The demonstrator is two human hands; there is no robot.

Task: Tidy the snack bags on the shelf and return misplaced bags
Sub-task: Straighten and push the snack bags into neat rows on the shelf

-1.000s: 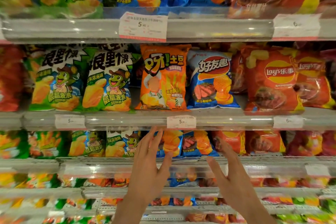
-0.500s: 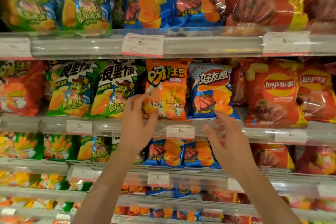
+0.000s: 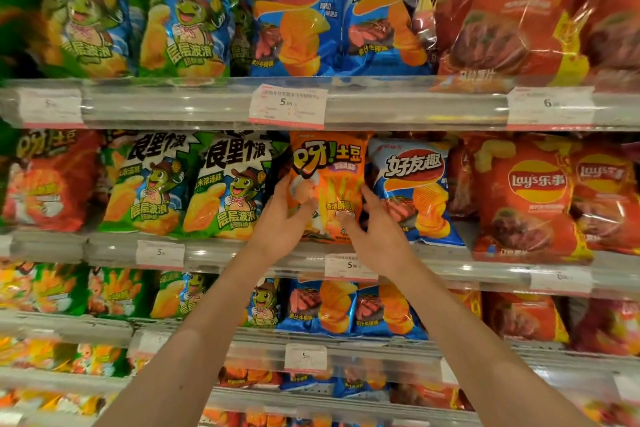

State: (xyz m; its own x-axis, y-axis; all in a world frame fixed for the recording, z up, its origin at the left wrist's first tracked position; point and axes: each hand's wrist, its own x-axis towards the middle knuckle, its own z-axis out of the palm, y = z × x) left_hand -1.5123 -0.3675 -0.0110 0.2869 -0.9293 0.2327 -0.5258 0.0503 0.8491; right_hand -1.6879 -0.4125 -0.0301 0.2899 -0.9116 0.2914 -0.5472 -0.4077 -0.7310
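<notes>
- Fingers [image 3: 282,185] of the left hand [image 3: 282,218] curl round the left edge of the orange bag [image 3: 329,184]; the right hand [image 3: 375,225] presses its thumb and fingertips on the bag's lower right. Both hands are grasping that 1 bag.
- The orange bag stands upright on the middle shelf rail [image 3: 242,253], between a green bag [image 3: 228,187] and a blue bag [image 3: 412,187].
- It looks misplaced: the price tag [image 3: 349,265] beneath sits under blue stock, and similar lettering shows on a red bag [image 3: 48,180] at far left.
- To lift it cleanly, I would pinch both side edges and draw straight out, so the neighbours stay upright.
- Above, the upper shelf [image 3: 415,104] holds more rows.
</notes>
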